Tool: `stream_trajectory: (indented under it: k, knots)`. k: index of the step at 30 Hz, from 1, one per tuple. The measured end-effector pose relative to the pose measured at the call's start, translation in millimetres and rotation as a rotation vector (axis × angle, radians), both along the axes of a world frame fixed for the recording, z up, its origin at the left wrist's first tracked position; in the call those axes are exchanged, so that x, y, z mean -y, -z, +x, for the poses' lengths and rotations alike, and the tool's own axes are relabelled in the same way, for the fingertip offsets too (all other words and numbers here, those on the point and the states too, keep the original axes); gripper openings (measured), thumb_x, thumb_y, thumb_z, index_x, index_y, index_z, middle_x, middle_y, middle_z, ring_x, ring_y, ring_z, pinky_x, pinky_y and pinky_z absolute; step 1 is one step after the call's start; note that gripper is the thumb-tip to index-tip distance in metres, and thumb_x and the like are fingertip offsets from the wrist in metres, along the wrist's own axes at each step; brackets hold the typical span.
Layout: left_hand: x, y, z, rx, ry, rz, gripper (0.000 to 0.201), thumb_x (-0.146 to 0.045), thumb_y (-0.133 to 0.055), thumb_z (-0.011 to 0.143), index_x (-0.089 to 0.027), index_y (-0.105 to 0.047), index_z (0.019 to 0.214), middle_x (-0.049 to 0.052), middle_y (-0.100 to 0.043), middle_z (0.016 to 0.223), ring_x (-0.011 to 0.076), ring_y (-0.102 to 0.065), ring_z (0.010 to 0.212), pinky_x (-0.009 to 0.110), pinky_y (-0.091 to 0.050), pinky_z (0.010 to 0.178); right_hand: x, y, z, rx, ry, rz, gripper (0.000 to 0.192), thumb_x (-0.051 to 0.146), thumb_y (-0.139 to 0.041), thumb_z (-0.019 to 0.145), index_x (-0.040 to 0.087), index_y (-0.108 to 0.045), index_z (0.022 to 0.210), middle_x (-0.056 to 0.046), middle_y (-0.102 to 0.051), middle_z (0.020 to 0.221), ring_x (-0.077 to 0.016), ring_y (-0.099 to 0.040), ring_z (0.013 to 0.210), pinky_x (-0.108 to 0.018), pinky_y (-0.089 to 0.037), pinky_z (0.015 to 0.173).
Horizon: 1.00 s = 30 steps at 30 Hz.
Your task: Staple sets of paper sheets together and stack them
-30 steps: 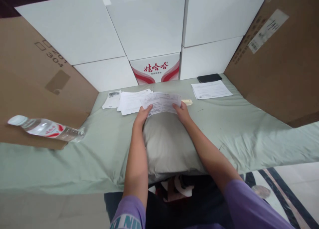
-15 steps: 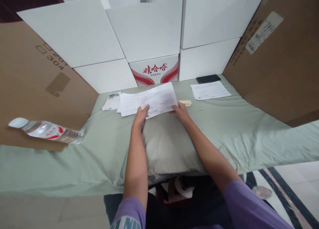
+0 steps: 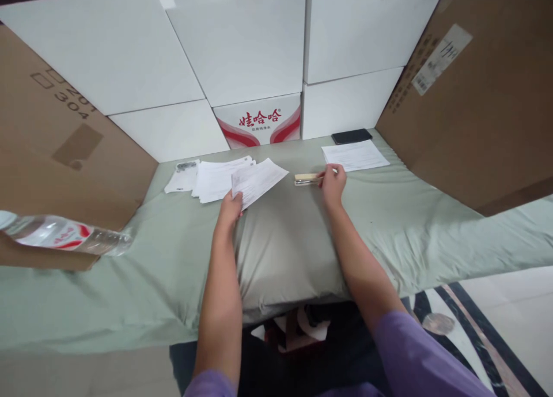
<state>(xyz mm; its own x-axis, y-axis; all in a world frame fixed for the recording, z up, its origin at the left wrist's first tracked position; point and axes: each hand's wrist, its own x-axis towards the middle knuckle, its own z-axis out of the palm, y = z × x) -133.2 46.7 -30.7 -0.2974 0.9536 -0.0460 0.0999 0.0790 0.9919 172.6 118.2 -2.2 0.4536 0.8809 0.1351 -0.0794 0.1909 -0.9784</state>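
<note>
My left hand (image 3: 230,208) pinches the near corner of a printed paper sheet (image 3: 257,180) and holds it just above the green cloth. Under and left of it lies a loose stack of white papers (image 3: 216,180). My right hand (image 3: 332,181) rests at the right end of a small cream stapler (image 3: 307,179) lying on the cloth, fingers touching it. A grey-green pillow (image 3: 285,253) bulges between my forearms.
White boxes (image 3: 242,45) and a red-printed box (image 3: 258,120) wall the back; brown cardboard (image 3: 466,91) stands right and left. A second paper sheet (image 3: 355,155) and a black phone (image 3: 351,136) lie back right. A plastic water bottle (image 3: 60,235) lies at the left.
My right hand let go of the printed sheet and moved right to the stapler. My left hand alone now holds the sheet, shifted slightly left.
</note>
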Motion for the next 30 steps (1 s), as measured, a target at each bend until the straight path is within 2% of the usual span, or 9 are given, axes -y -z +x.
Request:
stream_trajectory:
  k: [3,7,11,18,22,27,30]
  knots:
    - [9,2.0,10,-0.143,-0.117,-0.019,0.042,-0.043,-0.066,0.082,-0.018,-0.066,0.116,-0.003,-0.052,0.056,0.0147,-0.048,0.041,0.027,-0.041,0.047,-13,4.1,21,-0.053,0.092,-0.015,0.018,0.041,-0.051,0.088,0.025,-0.043,0.085,0.009,-0.057,0.059,-0.0067,-0.042,0.038,-0.019,-0.031,0.039]
    - [14,-6.6,30,-0.218,-0.136,0.003,0.043,-0.040,-0.068,0.083,-0.020,-0.068,0.121,-0.004,-0.051,0.056,0.0136,-0.042,0.037,0.028,-0.038,0.044,-18,10.8,25,-0.128,0.101,-0.060,0.014,0.037,-0.049,0.087,0.025,-0.042,0.085,0.009,-0.055,0.061,-0.0067,-0.040,0.038,-0.019,-0.027,0.037]
    - [16,-13.9,46,-0.286,-0.132,-0.027,0.047,-0.037,-0.065,0.087,-0.021,-0.064,0.131,-0.003,-0.053,0.059,0.0116,-0.038,0.034,0.028,-0.038,0.044,-17,11.9,17,-0.152,0.092,-0.058,0.012,0.034,-0.049,0.086,0.025,-0.042,0.083,0.009,-0.055,0.060,-0.0067,-0.040,0.038,-0.019,-0.028,0.038]
    - [15,-13.5,50,-0.231,-0.147,0.003,0.051,-0.040,-0.067,0.087,-0.020,-0.064,0.134,0.000,-0.054,0.063,0.0155,-0.049,0.043,0.031,-0.048,0.053,-15,11.5,13,-0.146,0.064,-0.060,0.004,0.026,-0.048,0.085,0.025,-0.045,0.082,0.009,-0.055,0.058,-0.0070,-0.042,0.038,-0.019,-0.033,0.040]
    - [16,-17.3,50,-0.187,-0.152,0.036,0.049,-0.039,-0.064,0.089,-0.019,-0.064,0.133,-0.001,-0.052,0.061,0.0140,-0.047,0.044,0.029,-0.047,0.051,-14,11.3,12,-0.159,0.059,-0.068,0.005,0.025,-0.048,0.086,0.025,-0.045,0.082,0.009,-0.055,0.059,-0.0068,-0.041,0.039,-0.018,-0.032,0.039]
    - [20,-27.7,60,-0.425,-0.139,-0.103,0.046,-0.035,-0.048,0.098,-0.020,-0.058,0.140,0.002,-0.058,0.073,0.0101,-0.046,0.042,0.025,-0.044,0.043,-14,10.6,12,-0.159,0.057,-0.096,0.006,0.025,-0.047,0.088,0.024,-0.044,0.083,0.010,-0.054,0.058,-0.0064,-0.040,0.039,-0.017,-0.031,0.040]
    - [21,-29.2,66,-0.481,-0.131,-0.162,0.047,-0.034,-0.044,0.100,-0.023,-0.055,0.145,0.003,-0.061,0.077,0.0097,-0.047,0.041,0.025,-0.044,0.042,-16,10.0,11,-0.154,0.060,-0.115,0.007,0.022,-0.046,0.089,0.024,-0.043,0.083,0.010,-0.054,0.058,-0.0064,-0.040,0.038,-0.017,-0.031,0.041]
